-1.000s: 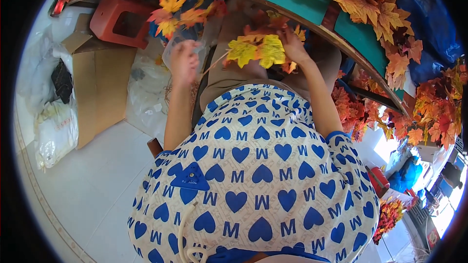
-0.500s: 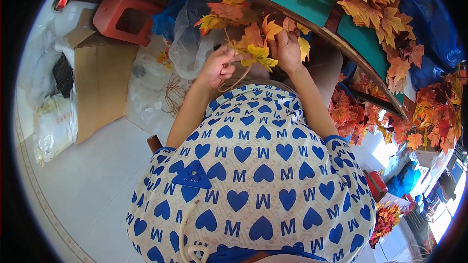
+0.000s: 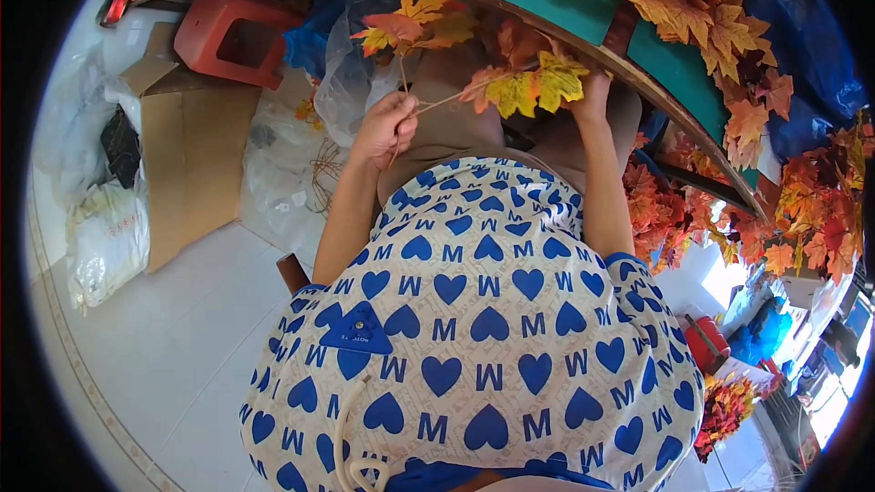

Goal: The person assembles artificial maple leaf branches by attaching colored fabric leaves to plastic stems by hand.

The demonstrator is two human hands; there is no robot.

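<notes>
My left hand [image 3: 388, 131] is closed on the thin brown stem of an artificial maple leaf vine [image 3: 456, 98], above my lap. Orange and yellow leaves [image 3: 421, 22] rise beyond that hand on the same stem. From there the stem stretches right to a cluster of yellow leaves [image 3: 558, 82] at my right hand [image 3: 592, 98]. The right hand is close to the table's edge, and its fingers are mostly hidden behind those leaves; it seems to grip the vine's right end, which hangs stretched between both hands.
The green table [image 3: 538, 11] curves across the far side, with maple leaves [image 3: 711, 18] heaped at its right. On the left stand a cardboard box [image 3: 200, 159] and a red plastic stool [image 3: 232, 36]. Clear plastic bags [image 3: 273, 159] lie on the floor beside loose brown stems [image 3: 326, 173].
My right hand has moved right and toward the table edge, and the vine is now spread between my hands. My left hand has shifted slightly left, still gripping the stem.
</notes>
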